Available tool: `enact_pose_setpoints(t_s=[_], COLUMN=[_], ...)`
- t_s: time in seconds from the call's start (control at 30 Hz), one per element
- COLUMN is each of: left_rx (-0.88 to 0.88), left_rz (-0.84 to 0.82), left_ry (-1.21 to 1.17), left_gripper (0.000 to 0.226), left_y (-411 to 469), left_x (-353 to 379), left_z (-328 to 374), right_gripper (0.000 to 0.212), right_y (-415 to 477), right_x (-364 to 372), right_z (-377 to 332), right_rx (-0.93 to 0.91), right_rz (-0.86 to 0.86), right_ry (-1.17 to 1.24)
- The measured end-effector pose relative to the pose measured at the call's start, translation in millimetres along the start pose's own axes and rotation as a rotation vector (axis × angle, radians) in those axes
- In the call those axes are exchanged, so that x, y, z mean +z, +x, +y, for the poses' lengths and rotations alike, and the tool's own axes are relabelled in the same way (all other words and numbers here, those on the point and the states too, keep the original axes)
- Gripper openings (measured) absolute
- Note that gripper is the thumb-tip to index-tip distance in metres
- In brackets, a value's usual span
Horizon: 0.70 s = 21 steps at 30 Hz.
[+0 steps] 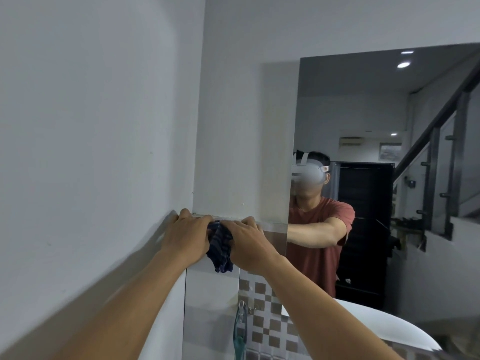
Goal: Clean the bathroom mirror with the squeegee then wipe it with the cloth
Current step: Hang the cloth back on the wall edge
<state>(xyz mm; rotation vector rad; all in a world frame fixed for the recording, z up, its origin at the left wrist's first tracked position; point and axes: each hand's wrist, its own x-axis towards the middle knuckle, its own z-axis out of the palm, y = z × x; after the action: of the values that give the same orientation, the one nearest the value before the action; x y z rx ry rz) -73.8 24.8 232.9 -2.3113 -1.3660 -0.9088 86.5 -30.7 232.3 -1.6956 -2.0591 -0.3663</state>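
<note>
We hold the cloth [220, 245] bunched between both hands at the ledge where white wall meets tile. Our left hand [185, 235] and right hand [248, 244] are each clenched on it, a tail hanging below. The mirror [376, 178] lies to the right of the grip, its near edge just beside the right hand, so that hand is nearer. We judge the wipe must travel rightward. The squeegee [240, 331] hangs below, untouched.

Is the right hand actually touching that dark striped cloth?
Touching. The head view shows the right hand closed over the dark striped cloth, its fingers overlapping the fabric with no gap, while the left hand grips the cloth's other side.
</note>
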Motion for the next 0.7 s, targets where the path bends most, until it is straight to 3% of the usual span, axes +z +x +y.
enact_pose_setpoints(t_s=[0.23,0.33,0.5,0.7], left_rx=[-0.039,-0.003,0.023,0.022], left_rz=[-0.084,-0.014,0.053,0.113], left_ry=[0.01,-0.028,-0.058,-0.122], left_gripper=[0.035,0.033,0.036,0.033], left_y=[0.4,0.4,-1.3,-4.5], left_x=[-6.6,-4.2,0.5,-6.0], left_z=[4.5,2.7,0.0,3.7], right_gripper=[0.058,0.058,0.062,0.051], right_y=[11.0,2.7,-6.4,-17.2], right_x=[-12.4,-19.5,-12.2,-22.0], right_z=[1.5,2.5,0.3,-4.2], right_rx=[0.011,0.028,0.014,0.009], right_rz=[-0.089,-0.096,-0.028,0.069], right_ry=[0.018,0.067,0.157,0.165])
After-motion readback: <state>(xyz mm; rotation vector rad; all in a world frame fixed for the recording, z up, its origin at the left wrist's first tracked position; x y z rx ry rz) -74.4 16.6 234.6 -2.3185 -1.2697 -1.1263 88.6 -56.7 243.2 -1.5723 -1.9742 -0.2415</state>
